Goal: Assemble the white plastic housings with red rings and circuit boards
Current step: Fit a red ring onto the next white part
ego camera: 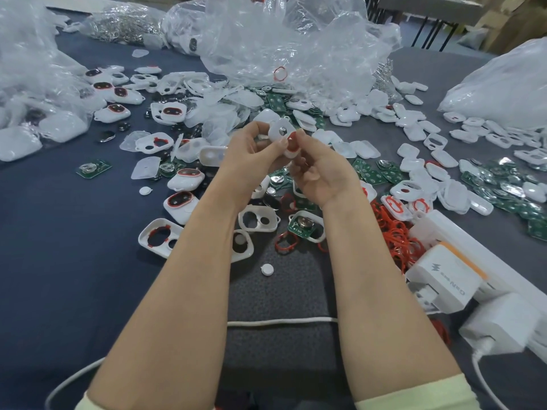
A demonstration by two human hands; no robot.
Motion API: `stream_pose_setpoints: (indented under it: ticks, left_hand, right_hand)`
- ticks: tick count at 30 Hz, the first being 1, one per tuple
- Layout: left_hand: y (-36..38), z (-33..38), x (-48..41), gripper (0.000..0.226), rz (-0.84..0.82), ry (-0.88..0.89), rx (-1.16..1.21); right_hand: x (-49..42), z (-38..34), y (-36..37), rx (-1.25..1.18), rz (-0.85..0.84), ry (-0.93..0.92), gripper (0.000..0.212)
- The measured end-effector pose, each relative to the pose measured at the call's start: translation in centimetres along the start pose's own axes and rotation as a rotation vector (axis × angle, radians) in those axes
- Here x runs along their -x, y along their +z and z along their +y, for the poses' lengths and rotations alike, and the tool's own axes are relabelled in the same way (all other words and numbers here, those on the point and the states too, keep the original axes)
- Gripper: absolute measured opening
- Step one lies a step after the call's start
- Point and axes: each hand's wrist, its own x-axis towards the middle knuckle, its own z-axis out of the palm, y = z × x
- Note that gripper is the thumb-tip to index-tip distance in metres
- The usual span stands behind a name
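Raised above the middle of the dark blue-grey cloth-covered table (pixel 88 261): a smooth white rounded plastic housing (pixel 281 133), tilted, pierced by a round hole near its top, with a thin red ring (pixel 293 145) showing at its lower opening. Pinched on one side by the curled thumb and fingers of the left hand (pixel 251 156), on the other by the fingertips of the right hand (pixel 322 177); both hands grasping the same housing. Just below the wrists, lying flat: another white housing holding a green circuit board with a round silvery cell (pixel 305 226), beside open white housing frames (pixel 259 221) and a small white round disc (pixel 267 269). Right of these, a tangled heap of loose red rings (pixel 395 235), touching a white glossy power strip with blocky chargers (pixel 444 276). Farther back, scattered green circuit boards (pixel 370 174) and crumpled clear plastic bags (pixel 281 39). Across the near cloth, a thin white braided cord (pixel 281 321).
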Motion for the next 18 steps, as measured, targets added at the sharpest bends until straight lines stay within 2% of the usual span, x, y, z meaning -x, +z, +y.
stream_pose_setpoints:
  ticks: [4,9,14,18]
  left_hand:
    - [0.0,-0.1,-0.1,0.008,0.031,-0.015,0.052]
    - [0.1,0.0,-0.2,0.007,0.121,-0.019,0.096]
    - [0.1,-0.1,0.0,0.01,0.084,-0.001,-0.024]
    - [0.0,-0.3,0.0,0.015,0.07,0.007,-0.075]
  right_hand:
    - [-0.3,0.3,0.4,0.066,-0.005,-0.134,0.01]
    - [-0.3,0.6,0.4,0.229,-0.061,-0.244,0.02]
    - [-0.7,1.0,0.2,0.489,0.088,-0.385,0.012]
    - [-1.0,1.6,0.5,0.565,0.127,-0.411,0.017]
